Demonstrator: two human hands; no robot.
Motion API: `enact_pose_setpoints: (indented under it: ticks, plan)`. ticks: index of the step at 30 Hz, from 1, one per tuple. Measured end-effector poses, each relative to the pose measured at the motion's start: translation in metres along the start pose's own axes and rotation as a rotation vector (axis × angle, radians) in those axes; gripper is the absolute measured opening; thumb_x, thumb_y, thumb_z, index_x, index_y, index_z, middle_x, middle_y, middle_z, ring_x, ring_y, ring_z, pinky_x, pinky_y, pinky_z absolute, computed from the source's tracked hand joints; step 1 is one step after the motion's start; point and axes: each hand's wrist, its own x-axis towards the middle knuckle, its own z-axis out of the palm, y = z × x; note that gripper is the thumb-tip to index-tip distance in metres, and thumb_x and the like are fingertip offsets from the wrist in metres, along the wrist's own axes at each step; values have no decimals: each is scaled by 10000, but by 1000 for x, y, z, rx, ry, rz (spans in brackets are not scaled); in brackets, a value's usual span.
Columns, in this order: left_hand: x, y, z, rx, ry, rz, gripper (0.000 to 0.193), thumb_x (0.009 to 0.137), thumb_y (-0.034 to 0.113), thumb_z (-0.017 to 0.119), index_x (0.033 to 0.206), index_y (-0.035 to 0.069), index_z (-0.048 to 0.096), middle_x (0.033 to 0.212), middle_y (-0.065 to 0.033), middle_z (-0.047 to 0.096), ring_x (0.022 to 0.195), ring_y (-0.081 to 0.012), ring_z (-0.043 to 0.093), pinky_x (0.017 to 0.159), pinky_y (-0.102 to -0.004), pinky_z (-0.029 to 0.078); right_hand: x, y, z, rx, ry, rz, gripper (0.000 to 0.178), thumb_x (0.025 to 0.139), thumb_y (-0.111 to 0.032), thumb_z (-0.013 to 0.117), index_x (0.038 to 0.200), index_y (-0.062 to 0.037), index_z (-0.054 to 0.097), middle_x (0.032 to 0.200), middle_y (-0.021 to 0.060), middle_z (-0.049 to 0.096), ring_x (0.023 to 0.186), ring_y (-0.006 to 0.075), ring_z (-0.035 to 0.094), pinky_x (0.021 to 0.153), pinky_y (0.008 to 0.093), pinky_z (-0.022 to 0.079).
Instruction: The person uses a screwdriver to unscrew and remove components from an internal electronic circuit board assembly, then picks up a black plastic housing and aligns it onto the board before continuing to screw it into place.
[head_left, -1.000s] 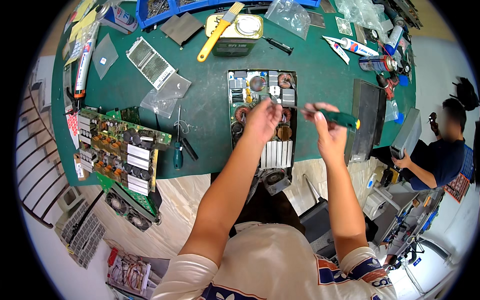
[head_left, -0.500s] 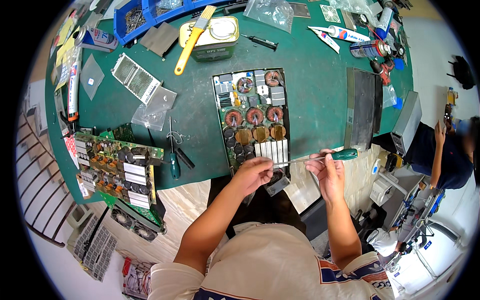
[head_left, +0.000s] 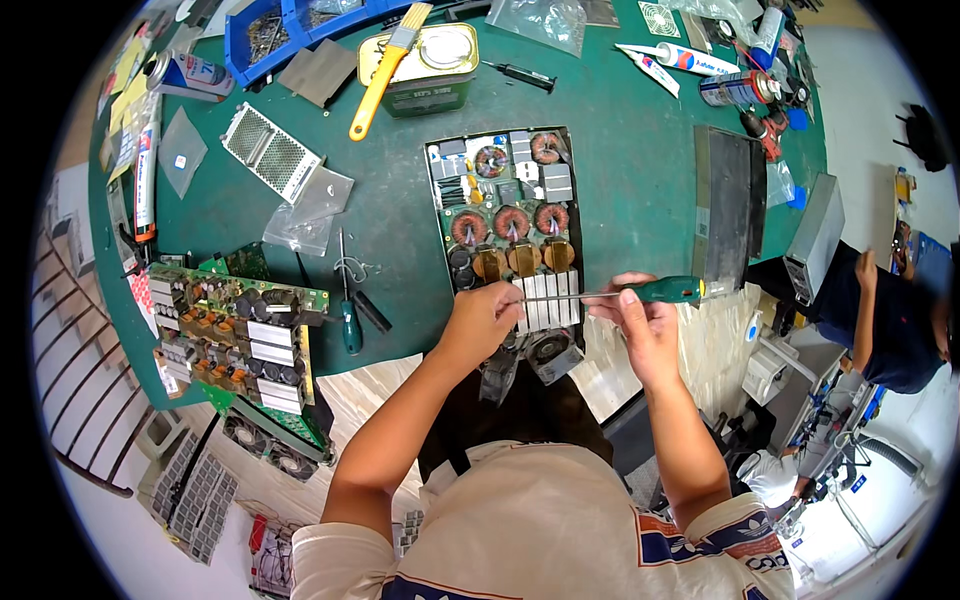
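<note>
The right grip [head_left: 646,332] held a green-handled, thin-shafted metal screwdriver [head_left: 672,290], the left grip [head_left: 482,318] pinching its tip end; it looked light, stiff, best taken by the handle.

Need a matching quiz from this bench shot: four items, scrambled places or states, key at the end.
1. Right hand
2. Yellow-handled paintbrush
3. Blue parts bin
4. Rectangular perforated metal panel

A. At the far edge of the green table
B. On the table, a clear plastic bag at its near end
C. Holding a green-handled screwdriver
D. Lying across the top of a tin

Pairs: 1-C, 2-D, 3-A, 4-B
</note>
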Motion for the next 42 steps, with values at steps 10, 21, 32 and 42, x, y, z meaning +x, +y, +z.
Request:
enact_pose_setpoints:
  ticks: [10, 21, 32, 42]
  plan:
    - [18, 5, -9, 453, 243, 331, 169, 885, 41, 662, 1051, 29, 632, 955, -167, 648, 914, -380, 649, 791, -454, 540, 0, -24, 45, -609, -242, -474, 206, 885, -35, 719, 1081, 19, 688, 1072, 160, 677, 971, 297, 662, 861, 367, 527]
    - [60, 6, -25, 506, 339, 360, 137, 823, 33, 704, 956, 37, 669, 922, -139, 667, 903, -364, 640, 787, -459, 522, 37, 0, 54, -437, -88, -460, 196, 931, -67, 693, 1111, 7, 664, 1057, 148, 670, 966, 254, 659, 873, 340, 515]
    - [107, -4, -37, 637, 370, 307, 149, 822, 60, 716, 966, 61, 678, 864, -153, 638, 832, -401, 650, 716, -485, 518, 82, -7, 75, -608, -107, -526, 199, 896, -79, 719, 1063, 15, 664, 1021, 155, 679, 883, 336, 680, 781, 375, 538]
    - [124, -9, -50, 693, 180, 166, 129, 829, 52, 685, 957, 37, 691, 925, -222, 710, 894, -418, 686, 786, -500, 554, 94, -22, 82, -628, -205, -419, 204, 907, -134, 707, 1049, 5, 662, 926, 165, 640, 807, 357, 651, 717, 411, 519]
